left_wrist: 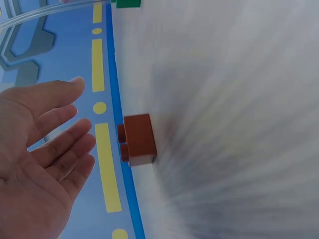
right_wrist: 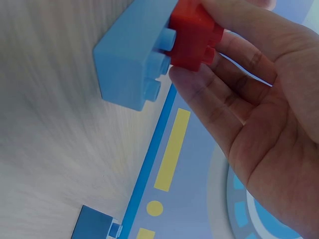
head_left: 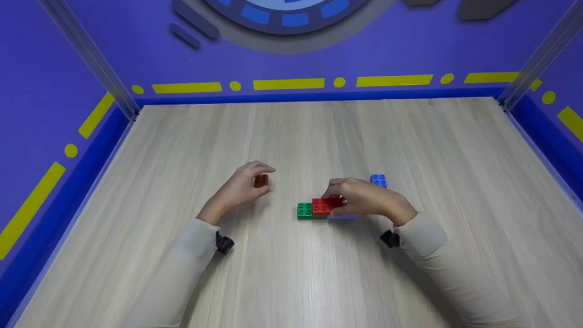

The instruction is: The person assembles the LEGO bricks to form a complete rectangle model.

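My right hand [head_left: 364, 197] pinches a red brick [head_left: 320, 206] between thumb and fingers. The red brick lies on top of a green brick [head_left: 304, 211] and a light blue brick [head_left: 342, 217] that stand end to end. In the right wrist view the red brick [right_wrist: 192, 35] covers part of the light blue brick [right_wrist: 122, 59], whose several studs show beside it. My left hand [head_left: 241, 184] is held around a small brown brick [head_left: 261, 181], its fingers apart. In the left wrist view a gap separates the left hand [left_wrist: 50, 144] from the brown brick [left_wrist: 140, 137].
A small blue brick [head_left: 378, 180] stands on the wooden table [head_left: 291, 273] just beyond my right hand. Blue panels with yellow marks [head_left: 288, 84] rise along the table's back and both sides.
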Motion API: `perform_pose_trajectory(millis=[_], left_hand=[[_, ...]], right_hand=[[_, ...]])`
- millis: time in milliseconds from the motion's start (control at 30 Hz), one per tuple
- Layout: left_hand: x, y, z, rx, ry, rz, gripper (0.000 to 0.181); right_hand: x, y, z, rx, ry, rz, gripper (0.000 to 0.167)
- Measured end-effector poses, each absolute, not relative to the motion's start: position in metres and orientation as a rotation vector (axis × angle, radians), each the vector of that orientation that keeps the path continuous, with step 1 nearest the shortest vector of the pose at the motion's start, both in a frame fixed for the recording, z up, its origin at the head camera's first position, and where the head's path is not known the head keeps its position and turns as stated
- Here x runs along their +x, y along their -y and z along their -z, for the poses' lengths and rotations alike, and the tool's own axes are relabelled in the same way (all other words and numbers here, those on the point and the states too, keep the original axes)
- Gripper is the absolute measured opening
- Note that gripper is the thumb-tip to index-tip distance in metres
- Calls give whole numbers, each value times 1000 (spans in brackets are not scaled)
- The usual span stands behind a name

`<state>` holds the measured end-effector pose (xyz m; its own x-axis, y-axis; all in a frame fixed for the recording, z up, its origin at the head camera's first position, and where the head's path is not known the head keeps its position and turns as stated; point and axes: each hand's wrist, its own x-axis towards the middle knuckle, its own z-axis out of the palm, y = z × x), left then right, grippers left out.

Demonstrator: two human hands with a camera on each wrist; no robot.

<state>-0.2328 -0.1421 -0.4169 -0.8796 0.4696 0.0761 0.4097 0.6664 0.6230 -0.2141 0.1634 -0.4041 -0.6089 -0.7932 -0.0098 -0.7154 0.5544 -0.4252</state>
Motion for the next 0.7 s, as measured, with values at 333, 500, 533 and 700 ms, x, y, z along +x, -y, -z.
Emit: perform_pose_trajectory(millis=[333, 500, 533, 700], left_hand=[[-240, 150, 419, 615, -2815, -863, 46], [-244, 152, 421, 575, -2814, -818, 46], [-245, 152, 422, 566, -2813, -812, 46], [-245, 151, 425, 556, -2807, -803, 44]], right_hand=[[-214, -163, 404, -1272, -2595, 554, 33], [-214, -163, 403, -1266, -2588, 562, 33], [-214, -163, 403, -1264, -2588, 562, 33], [-213, -163, 402, -1252, -2590, 551, 33]])
